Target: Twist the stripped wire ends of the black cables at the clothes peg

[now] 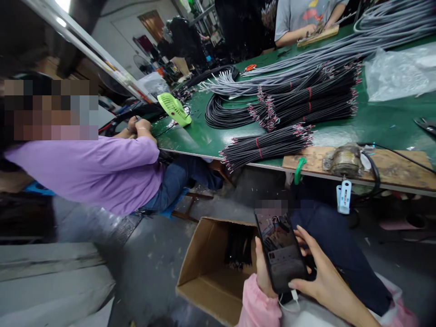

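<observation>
A black smartphone [281, 254] with its screen lit, showing a clock, is held over my lap. My left hand [263, 268], in a pink sleeve, grips it along its left edge and from below. On the other side my right hand [318, 272] touches the phone's right edge with its fingers, the thumb near the bottom corner. A white cable plug [294, 295] sits at the phone's lower end. Just left of the phone stands an open cardboard box [204, 263] with black cable bundles [238, 247] inside.
Tied black cable bundles [265, 145] and long grey cables [306, 63] lie on the green table [391, 122]. A wooden board [405, 165] with a clamped device [344, 160] is at the near edge. A person in purple [95, 168] sits left by a green fan [173, 109]; another person works opposite.
</observation>
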